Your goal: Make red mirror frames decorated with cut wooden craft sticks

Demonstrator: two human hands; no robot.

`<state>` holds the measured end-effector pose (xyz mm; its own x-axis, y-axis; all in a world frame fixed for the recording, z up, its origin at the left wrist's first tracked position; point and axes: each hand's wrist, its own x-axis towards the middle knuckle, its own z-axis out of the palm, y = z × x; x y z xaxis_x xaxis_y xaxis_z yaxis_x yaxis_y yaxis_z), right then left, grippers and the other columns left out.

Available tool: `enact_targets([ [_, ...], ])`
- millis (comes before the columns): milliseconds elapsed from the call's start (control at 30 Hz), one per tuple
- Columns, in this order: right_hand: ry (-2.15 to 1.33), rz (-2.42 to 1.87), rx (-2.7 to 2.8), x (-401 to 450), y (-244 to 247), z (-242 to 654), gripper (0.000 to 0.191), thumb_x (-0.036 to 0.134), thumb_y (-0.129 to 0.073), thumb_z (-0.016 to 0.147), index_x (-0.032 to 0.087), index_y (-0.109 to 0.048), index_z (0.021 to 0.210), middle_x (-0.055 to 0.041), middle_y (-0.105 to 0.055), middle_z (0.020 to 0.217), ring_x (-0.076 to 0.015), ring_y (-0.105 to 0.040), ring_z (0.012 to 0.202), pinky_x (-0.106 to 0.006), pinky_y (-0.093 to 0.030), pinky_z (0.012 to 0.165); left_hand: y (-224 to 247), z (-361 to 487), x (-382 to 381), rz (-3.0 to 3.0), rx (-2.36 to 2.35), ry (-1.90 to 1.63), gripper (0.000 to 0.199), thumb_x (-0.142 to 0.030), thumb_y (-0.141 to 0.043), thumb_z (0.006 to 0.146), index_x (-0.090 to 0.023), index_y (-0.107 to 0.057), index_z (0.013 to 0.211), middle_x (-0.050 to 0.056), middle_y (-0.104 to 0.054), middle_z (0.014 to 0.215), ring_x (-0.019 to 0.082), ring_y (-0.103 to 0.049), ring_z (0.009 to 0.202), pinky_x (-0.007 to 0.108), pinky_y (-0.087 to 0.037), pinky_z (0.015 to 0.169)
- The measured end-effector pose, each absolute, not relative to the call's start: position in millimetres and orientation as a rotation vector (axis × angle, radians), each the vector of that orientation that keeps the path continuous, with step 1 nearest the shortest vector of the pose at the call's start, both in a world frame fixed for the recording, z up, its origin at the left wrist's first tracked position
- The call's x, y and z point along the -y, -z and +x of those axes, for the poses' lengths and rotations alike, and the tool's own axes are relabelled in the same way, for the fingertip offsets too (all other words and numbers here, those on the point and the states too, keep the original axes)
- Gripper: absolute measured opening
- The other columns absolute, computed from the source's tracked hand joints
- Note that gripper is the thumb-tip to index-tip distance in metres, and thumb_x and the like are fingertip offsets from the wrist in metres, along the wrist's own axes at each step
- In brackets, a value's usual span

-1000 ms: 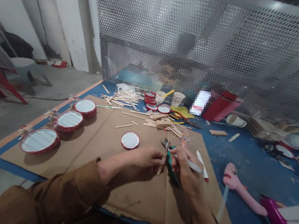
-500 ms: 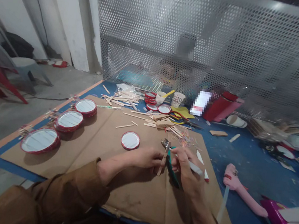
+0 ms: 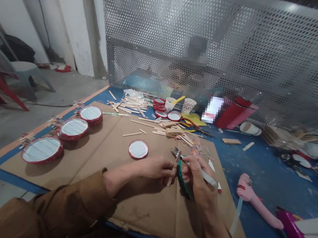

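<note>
My left hand (image 3: 157, 168) pinches a small flat wooden stick (image 3: 173, 169), which stands tilted above the cardboard sheet (image 3: 144, 209). Close on its right, my right hand (image 3: 200, 178) is closed round a whitish pen (image 3: 209, 178), its thin tip pointing at the stick. Green-handled cutting pliers (image 3: 183, 181) lie on the cardboard beneath and between both hands, jaws facing away from me. Beyond my left wrist lies a round red-rimmed lid (image 3: 138, 149) with a white face. A white tube (image 3: 212, 166) with a red cap is partly hidden behind my right hand.
Three red-rimmed round pieces (image 3: 42, 150) line the left side. Loose wooden sticks (image 3: 172, 129), scissors (image 3: 194, 124) and paper cups (image 3: 189, 106) lie toward the metal mesh panel (image 3: 162, 23). On the right are a pink glue gun (image 3: 257, 203) and a purple box (image 3: 294, 233).
Both hands keep nearly the same pose with the stick and the pen. The view has shifted very slightly; nothing has been picked up or put down.
</note>
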<state>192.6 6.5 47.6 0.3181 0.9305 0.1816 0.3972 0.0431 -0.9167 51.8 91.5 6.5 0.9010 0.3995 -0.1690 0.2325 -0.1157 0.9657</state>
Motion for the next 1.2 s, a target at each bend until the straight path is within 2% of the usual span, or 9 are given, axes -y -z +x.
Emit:
enact_targets([
  [200,-0.614,-1.534,1.264,-6.8,-52.0,189.2,0.042,0.058,-0.049,0.083,0.019,-0.064,0.077,-0.0002,-0.057,0.058,-0.0117,-0.052,0.051,-0.02,-0.042,0.045,-8.9,51.4,-91.2,1.73,-0.496,-0.148,0.021,-0.03,-0.043,0.09,-0.015,-0.054,0.081,0.0,-0.058,0.065,0.008,-0.051,0.053,0.018,-0.04,0.052],
  [867,-0.661,-1.534,1.208,-6.8,-45.9,191.9,0.042,0.058,-0.05,0.083,0.019,-0.064,0.081,0.0008,-0.055,0.058,-0.0105,-0.05,0.049,-0.019,-0.039,0.043,-6.3,50.9,-91.5,1.733,-0.505,-0.15,0.02,-0.026,-0.044,0.089,-0.015,-0.053,0.076,-0.001,-0.057,0.064,0.007,-0.05,0.053,0.019,-0.04,0.054],
  [1200,-0.637,-1.553,1.234,-6.0,-49.7,188.7,0.043,0.058,-0.05,0.083,0.018,-0.064,0.079,-0.0007,-0.057,0.059,-0.0114,-0.053,0.05,-0.019,-0.041,0.041,-8.1,51.2,-91.2,1.726,-0.522,-0.14,0.021,-0.03,-0.044,0.09,-0.015,-0.056,0.081,-0.001,-0.058,0.064,0.009,-0.051,0.055,0.021,-0.041,0.056],
])
